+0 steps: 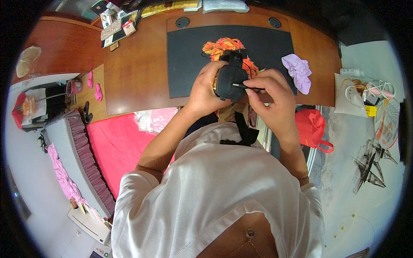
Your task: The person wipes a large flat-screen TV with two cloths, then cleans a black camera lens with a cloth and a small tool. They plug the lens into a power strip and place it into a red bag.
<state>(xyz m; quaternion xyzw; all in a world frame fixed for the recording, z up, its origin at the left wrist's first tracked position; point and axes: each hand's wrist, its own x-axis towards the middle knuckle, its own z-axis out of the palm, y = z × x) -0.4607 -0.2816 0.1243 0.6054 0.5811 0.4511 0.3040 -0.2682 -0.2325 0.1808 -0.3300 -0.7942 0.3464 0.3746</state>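
Observation:
My left hand point(205, 88) is closed round the side of a black, rounded, padded object point(228, 79) with a strap-like part at its top; its exact kind does not show. Between the thumb and fingers of my right hand point(273, 92) is a slim dark pen-like tool point(254, 88). Its pale tip meets the black object's face, or lies just above it. Just beyond the hands, a crumpled orange and red patterned cloth point(223, 44) lies on the dark desk mat point(185, 51). To the right, a bunched lilac cloth point(297, 71) rests across the mat's edge.
The brown wooden desk point(133, 73) curves around the mat. Small boxes and papers point(114, 30) sit at its far left. A red bag point(310, 127) stands below right, near a white container of cables point(350, 96). Clear plastic packaging point(152, 120) lies on pink-red fabric point(116, 142) at left.

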